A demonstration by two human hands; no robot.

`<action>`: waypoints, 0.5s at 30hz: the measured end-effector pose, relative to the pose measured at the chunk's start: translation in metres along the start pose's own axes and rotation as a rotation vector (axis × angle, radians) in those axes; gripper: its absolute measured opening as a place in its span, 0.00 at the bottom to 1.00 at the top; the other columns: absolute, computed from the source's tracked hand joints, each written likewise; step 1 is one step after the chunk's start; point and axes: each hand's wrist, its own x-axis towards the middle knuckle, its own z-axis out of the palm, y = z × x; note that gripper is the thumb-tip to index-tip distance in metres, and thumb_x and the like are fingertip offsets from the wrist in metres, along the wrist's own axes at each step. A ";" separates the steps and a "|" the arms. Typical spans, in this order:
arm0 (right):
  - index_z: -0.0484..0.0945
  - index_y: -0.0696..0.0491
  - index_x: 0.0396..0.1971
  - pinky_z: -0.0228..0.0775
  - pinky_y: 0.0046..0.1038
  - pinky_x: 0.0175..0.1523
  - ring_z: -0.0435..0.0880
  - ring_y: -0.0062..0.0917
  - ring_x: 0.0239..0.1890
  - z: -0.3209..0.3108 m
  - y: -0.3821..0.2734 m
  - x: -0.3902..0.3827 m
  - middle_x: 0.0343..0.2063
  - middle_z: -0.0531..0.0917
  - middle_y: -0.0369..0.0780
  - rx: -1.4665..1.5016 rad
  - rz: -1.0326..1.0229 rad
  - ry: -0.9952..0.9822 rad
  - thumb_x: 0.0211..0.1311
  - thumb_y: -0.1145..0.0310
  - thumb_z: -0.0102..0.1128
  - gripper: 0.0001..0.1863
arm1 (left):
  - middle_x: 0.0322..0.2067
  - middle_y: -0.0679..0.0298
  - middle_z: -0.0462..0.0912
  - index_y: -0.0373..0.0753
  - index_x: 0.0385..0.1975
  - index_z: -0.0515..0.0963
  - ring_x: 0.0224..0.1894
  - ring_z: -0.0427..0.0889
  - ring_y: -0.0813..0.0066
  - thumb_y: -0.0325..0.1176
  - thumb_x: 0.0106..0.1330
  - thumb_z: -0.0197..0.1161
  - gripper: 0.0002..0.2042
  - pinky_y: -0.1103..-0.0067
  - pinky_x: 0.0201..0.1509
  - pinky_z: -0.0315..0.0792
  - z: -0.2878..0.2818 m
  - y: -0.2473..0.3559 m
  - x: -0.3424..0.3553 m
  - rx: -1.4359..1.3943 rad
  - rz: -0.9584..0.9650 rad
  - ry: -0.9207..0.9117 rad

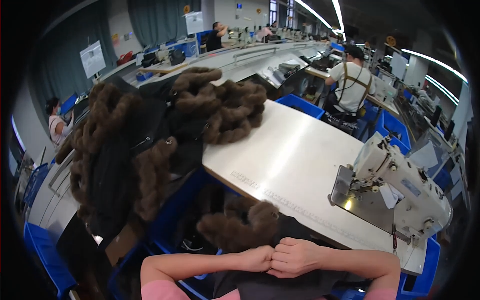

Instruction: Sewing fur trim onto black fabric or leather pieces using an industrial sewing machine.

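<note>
Both fists meet above my lap, knuckles side by side. My left hand [257, 258] and my right hand [295, 257] have their fingers curled in on a dark garment [295, 230], whose cloth shows beyond and below them; the gripped part itself is hidden. Brown fluffy fur trim [230, 231] with a small metal ring lies just past my left hand. To the left, a big heap of dark garments [120, 155] with brown fur trim spills over the table's end.
A white sewing machine [400, 180] stands at the right of the pale worktable [285, 145], with thread snips [394, 237] near its front edge. Blue bins [47, 260] stand at the left and around the table. A seated person [352, 80] works ahead; others sit farther off.
</note>
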 end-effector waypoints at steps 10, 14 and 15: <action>0.63 0.48 0.15 0.57 0.24 0.28 0.66 0.22 0.18 -0.037 -0.010 -0.007 0.16 0.64 0.31 0.034 -0.069 0.135 0.54 0.66 0.66 0.19 | 0.29 0.58 0.75 0.35 0.36 0.77 0.29 0.78 0.65 0.30 0.65 0.61 0.05 0.77 0.31 0.72 -0.018 0.041 -0.011 0.071 0.530 0.185; 0.71 0.52 0.20 0.61 0.28 0.29 0.70 0.26 0.20 -0.057 -0.037 -0.029 0.16 0.68 0.35 0.021 -0.006 0.107 0.54 0.74 0.63 0.09 | 0.28 0.56 0.75 0.32 0.36 0.79 0.28 0.76 0.71 0.29 0.65 0.62 0.06 0.79 0.31 0.69 -0.004 0.043 -0.007 -0.342 0.283 0.220; 0.70 0.51 0.19 0.60 0.29 0.28 0.69 0.25 0.20 -0.058 -0.046 -0.039 0.16 0.67 0.34 -0.016 0.031 0.104 0.53 0.72 0.64 0.10 | 0.27 0.75 0.71 0.32 0.36 0.79 0.24 0.66 0.87 0.31 0.69 0.60 0.08 0.85 0.25 0.61 0.000 0.053 -0.007 -0.562 0.198 0.184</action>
